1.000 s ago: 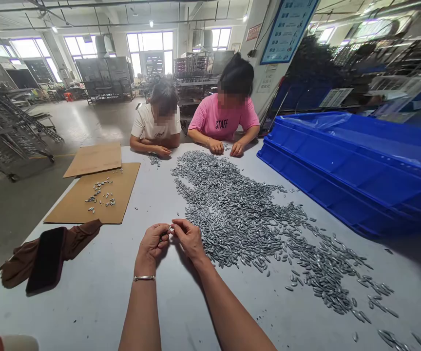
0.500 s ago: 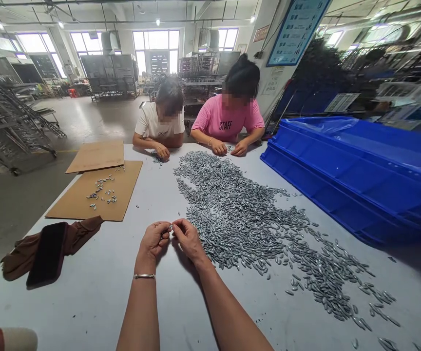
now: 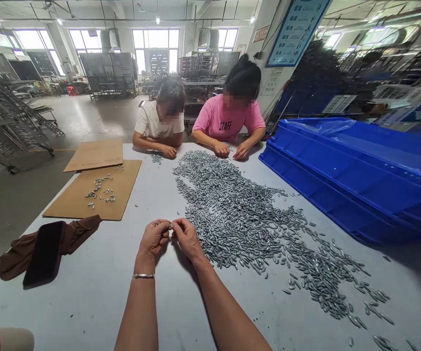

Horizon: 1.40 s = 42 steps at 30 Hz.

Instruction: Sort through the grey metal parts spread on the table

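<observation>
Two hands (image 3: 170, 236) pinching small metal piece (image 3: 170, 226).

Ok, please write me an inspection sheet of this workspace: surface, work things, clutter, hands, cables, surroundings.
Surface: grey table, bare near the front edge.
Work things: small grey piece pinched between both hands; big heap of grey pieces beside them.
Clutter: dark phone on brown cloth; two cardboard sheets, one carrying a few pieces.
Hands: left hand and right hand meet at the fingertips.
Cables: nothing seen.
Surroundings: two seated people opposite; blue crates; metal racks.
</observation>
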Each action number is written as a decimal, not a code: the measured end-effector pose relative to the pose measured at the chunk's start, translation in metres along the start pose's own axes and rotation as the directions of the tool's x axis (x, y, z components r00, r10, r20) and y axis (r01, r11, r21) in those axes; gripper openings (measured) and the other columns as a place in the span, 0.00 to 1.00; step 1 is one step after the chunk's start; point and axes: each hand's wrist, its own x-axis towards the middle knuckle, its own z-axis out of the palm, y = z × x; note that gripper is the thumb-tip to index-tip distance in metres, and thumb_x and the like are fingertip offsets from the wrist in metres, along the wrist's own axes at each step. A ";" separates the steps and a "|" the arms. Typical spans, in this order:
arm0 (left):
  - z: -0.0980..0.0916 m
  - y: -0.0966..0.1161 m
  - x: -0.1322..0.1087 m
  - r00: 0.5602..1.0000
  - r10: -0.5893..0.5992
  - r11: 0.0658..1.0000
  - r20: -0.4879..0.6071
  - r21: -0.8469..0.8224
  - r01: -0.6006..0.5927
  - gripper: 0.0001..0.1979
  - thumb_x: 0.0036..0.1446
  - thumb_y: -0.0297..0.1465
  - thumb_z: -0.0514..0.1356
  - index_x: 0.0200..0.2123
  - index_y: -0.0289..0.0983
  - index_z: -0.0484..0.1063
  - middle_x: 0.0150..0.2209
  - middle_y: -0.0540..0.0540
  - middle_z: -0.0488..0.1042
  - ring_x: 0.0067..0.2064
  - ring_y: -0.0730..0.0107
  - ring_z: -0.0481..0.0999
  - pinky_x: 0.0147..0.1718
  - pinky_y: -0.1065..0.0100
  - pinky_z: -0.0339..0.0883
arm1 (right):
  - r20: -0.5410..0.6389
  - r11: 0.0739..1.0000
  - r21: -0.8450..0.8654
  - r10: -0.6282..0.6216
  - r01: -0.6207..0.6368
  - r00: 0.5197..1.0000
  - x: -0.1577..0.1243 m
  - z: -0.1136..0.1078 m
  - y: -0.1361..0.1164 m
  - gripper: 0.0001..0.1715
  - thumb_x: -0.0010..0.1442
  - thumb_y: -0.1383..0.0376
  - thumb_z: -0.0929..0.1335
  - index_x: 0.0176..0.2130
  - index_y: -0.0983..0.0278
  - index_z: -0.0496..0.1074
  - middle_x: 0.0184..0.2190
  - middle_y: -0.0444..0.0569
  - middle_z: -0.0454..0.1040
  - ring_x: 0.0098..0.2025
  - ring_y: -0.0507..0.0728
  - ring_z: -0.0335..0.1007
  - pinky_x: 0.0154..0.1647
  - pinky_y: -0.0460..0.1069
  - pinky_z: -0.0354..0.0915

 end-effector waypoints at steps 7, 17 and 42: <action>0.003 -0.002 0.000 0.998 0.040 0.997 -0.043 0.062 -0.037 0.14 0.37 0.31 0.69 0.28 0.33 0.70 0.24 0.51 0.70 0.18 0.84 0.59 0.12 0.78 0.44 | 0.003 0.999 0.032 -0.010 0.010 1.000 0.001 -0.001 0.002 0.14 0.59 0.56 0.65 0.35 0.64 0.71 0.29 0.47 0.75 0.27 0.52 0.69 0.31 0.47 0.65; 0.004 -0.004 -0.003 0.997 0.044 0.988 -0.057 0.152 -0.034 0.13 0.39 0.32 0.69 0.27 0.35 0.69 0.16 0.55 0.64 0.17 0.82 0.57 0.14 0.76 0.44 | -0.002 0.998 0.062 0.010 -0.010 1.000 0.002 -0.003 0.003 0.13 0.59 0.56 0.65 0.35 0.63 0.71 0.27 0.44 0.73 0.27 0.52 0.68 0.31 0.47 0.65; 0.016 -0.003 -0.008 0.991 0.095 0.978 -0.093 0.193 -0.075 0.08 0.38 0.29 0.65 0.26 0.35 0.70 0.17 0.53 0.68 0.17 0.81 0.60 0.16 0.75 0.49 | -0.001 0.999 0.035 0.004 -0.004 1.000 0.004 -0.005 0.006 0.12 0.59 0.57 0.66 0.33 0.63 0.70 0.25 0.44 0.74 0.28 0.53 0.70 0.32 0.48 0.65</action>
